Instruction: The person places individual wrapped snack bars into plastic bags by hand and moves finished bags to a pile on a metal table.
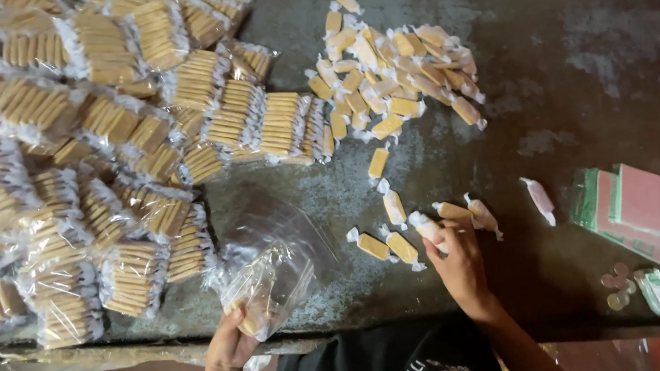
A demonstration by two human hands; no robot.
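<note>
From the head camera, the left hand grips a clear plastic bag at the near table edge, fingers closed round its lower part. A few yellow pieces show inside, but the crinkled film blurs them and their count cannot be told. The right hand reaches onto the grey table, fingertips pinched on a wrapped yellow candy; the fingers hide part of it. More loose candies lie just beside that hand, and a larger scatter of candies sits farther back. A heap of filled packets covers the left side, cut off by the top and left edges. To the right lies a stack of red and green flat cards, partly cropped, with a small tube near it.
</note>
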